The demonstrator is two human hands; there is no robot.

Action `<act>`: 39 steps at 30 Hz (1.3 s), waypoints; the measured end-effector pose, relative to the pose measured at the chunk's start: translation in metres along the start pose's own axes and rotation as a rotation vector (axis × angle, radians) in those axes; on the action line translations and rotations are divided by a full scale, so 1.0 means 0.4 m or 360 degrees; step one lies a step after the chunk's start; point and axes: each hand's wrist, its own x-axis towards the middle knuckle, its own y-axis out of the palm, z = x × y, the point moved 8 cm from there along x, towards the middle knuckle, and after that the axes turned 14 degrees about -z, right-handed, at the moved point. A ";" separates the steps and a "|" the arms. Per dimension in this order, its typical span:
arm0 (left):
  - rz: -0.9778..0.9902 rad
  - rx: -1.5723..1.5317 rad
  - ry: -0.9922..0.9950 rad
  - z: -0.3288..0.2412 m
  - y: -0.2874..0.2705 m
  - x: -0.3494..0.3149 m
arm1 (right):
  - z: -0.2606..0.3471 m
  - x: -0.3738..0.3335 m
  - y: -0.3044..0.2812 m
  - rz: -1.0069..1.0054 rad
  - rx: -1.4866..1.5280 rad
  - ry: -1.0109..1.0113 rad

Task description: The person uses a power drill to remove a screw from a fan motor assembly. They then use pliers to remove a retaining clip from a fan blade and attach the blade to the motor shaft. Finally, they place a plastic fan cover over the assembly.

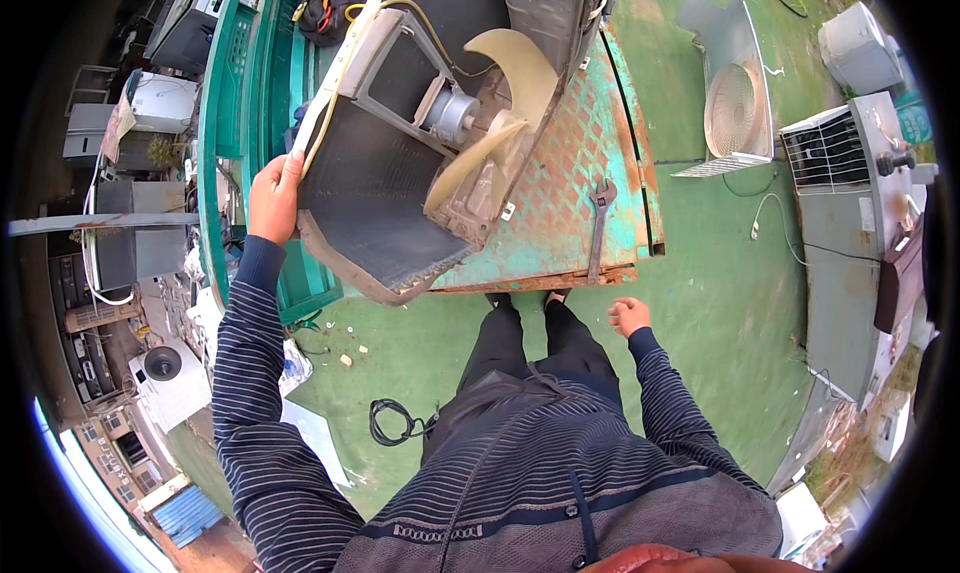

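An opened air conditioner outdoor unit (380, 213) stands tilted on a rusty, green-painted metal table (560, 238). My left hand (273, 201) grips its near left edge, fingers wrapped round the rim by a yellow cable (322, 133). Inside show a silver fan motor (452, 115) on a bracket and cream fan blades (520, 73). Dark fins line its curved side. Low beside my body hangs my right hand (629, 317), fingers loosely curled, with nothing visible in it. Nearest to that hand, an adjustable wrench (600, 231) lies on the table.
A casing panel with a round grille (735, 113) stands on the green floor at the right. Beyond it is a large grey unit (845, 263). A green metal frame (232, 103) borders the left, holding a dark tool bag (330, 5). A black cable coil (397, 423) lies near my legs.
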 end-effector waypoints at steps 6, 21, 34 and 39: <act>0.0002 -0.0066 -0.0012 -0.010 0.014 -0.001 | 0.010 -0.011 -0.014 -0.0073 -0.0067 -0.0034; -0.0351 -0.2400 -0.2213 0.513 0.199 -0.406 | -0.032 -0.164 0.016 -0.0001 -0.0415 -0.0020; 0.0002 -0.2549 -0.2227 0.569 0.328 -0.652 | -0.104 -0.289 0.026 -0.0083 -0.0518 0.0030; 0.0292 -0.2251 -0.2329 0.544 0.438 -0.785 | -0.074 -0.352 0.055 -0.0168 -0.0379 -0.0093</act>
